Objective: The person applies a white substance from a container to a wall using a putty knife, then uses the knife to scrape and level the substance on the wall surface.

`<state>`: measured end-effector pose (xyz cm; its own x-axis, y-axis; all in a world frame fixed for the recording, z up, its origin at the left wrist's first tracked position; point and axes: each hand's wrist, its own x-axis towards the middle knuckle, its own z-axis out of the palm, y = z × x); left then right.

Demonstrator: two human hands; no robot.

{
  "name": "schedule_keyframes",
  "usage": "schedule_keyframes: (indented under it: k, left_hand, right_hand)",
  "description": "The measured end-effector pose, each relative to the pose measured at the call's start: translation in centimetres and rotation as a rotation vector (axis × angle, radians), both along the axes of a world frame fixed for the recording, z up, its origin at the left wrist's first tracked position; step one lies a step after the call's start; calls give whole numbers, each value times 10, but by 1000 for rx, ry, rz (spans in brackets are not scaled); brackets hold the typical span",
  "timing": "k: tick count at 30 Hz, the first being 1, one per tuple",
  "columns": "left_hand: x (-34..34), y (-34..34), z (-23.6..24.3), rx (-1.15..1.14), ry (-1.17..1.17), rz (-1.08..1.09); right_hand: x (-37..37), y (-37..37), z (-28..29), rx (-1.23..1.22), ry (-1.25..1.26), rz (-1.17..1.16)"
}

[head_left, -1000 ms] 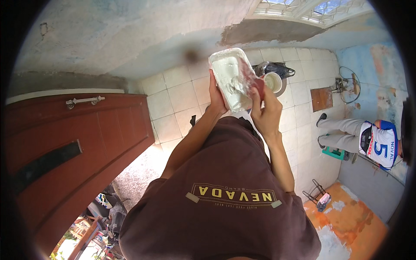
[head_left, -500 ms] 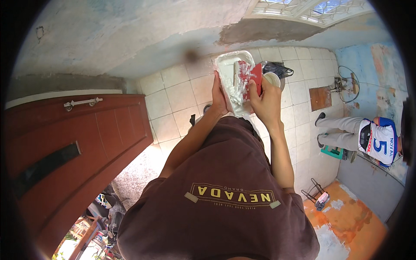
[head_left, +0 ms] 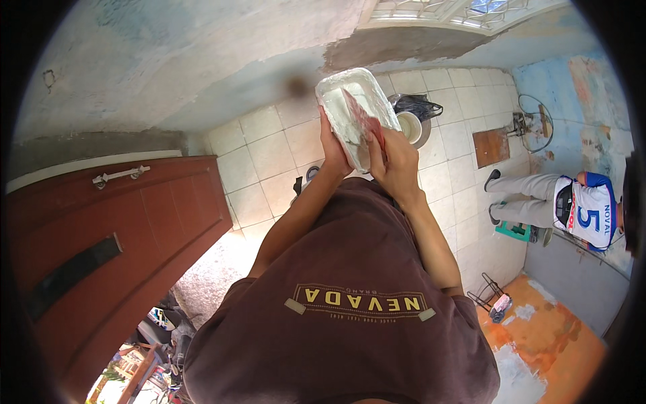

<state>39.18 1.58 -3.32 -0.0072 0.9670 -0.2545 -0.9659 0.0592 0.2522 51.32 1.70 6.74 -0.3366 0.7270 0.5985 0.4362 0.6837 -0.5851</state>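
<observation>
A white oblong tray holding white paste is in front of my body. My left hand grips its left side, with the thumb along the outer edge and the other fingers hidden beneath. In my right hand is a red putty spreader, its flat blade smeared with white. The blade stands tilted over the tray, seen nearly edge-on, its lower part down at the paste. Whether it touches the paste I cannot tell.
A pale bucket and a black plastic bag stand on the tiled floor just beyond my right hand. A red-brown door is at left. Another person stands at right near a green crate. A patched wall rises ahead.
The tray and both hands have shifted a little left. My right hand has turned the spreader from showing its broad red face to nearly edge-on, and the paste on it looks reduced.
</observation>
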Motion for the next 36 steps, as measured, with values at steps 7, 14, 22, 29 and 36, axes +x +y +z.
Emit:
schedule_keyframes:
  k: [7, 14, 22, 29, 36]
  left_hand:
    - [29, 20, 20, 18, 76, 52]
    - [58, 34, 30, 81, 91, 67]
    - [97, 53, 32, 49, 190, 122]
    - [126, 59, 14, 84, 187, 84]
    - [176, 69, 21, 25, 241, 144]
  right_hand:
    - [45, 13, 9, -80, -32, -32]
    - [79, 54, 32, -91, 14, -125]
    - [126, 78, 22, -509, 110, -27]
    - [172, 86, 61, -518, 13, -14]
    - [209, 98, 42, -222, -22, 92]
